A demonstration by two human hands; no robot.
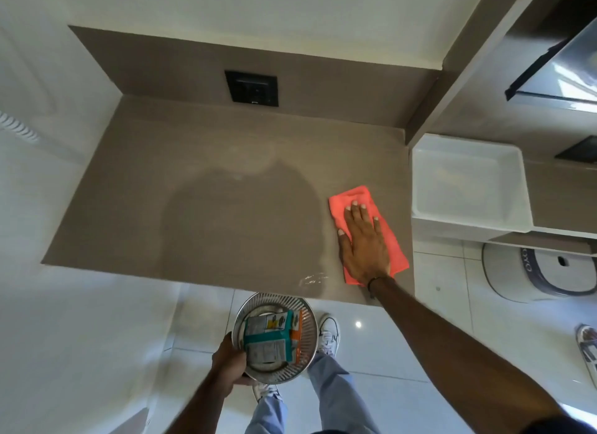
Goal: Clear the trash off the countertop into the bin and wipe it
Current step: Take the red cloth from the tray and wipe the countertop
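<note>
Head view: the brown countertop spreads under the right hand, which lies flat with fingers spread on the pink cloth near the right edge. Below it, off the front edge, the left hand grips the rim of the bin, with boxes inside.

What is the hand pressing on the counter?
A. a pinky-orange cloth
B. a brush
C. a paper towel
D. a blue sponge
A: the right hand lies flat, fingers spread, on a pinky-orange cloth on the brown countertop, while the left hand holds the metal bin.
</note>
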